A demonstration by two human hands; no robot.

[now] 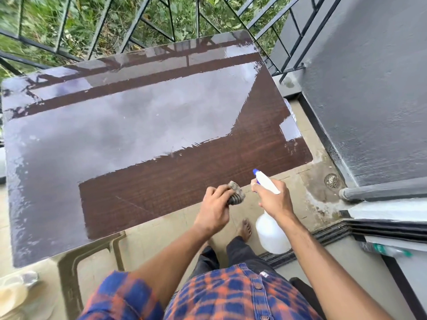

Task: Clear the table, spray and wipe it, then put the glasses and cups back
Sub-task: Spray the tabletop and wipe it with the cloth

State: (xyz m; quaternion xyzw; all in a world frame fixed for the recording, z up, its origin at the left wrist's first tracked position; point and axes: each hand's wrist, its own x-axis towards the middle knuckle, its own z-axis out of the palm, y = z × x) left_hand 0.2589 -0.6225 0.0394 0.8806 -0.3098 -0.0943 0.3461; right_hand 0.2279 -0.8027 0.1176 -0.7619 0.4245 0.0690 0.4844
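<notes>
At the near edge of the worktop (161, 185), gripping a bunched striped cloth (236, 196) in the left hand (213, 210) with curled fingers, low over the dark wood; touching it or not, cannot tell. Holding a white spray bottle (271, 236) by the neck in the right hand (273, 199), with the blue-tipped nozzle (256, 172) pointed out over the worktop and the body hanging beyond the edge, above the floor (300, 204).

No glasses or cups on the worktop. Possibly those at lower left, as pale shapes (13, 294) beside a plastic chair (69, 273), but too blurred to say. Pale, wet-looking sheen across most of the surface, with a darker brown band along the near and right sides.

Judged: clearing done, spray-and-wipe in hand, putting back not yet begun. Next, probably, either squeezing the trigger over the dark band or laying the cloth flat and drawing it across in long overlapping strokes. Calls for keeping the bottle clear of the wiping arm and reaching the far corners by the railing (147, 31).
</notes>
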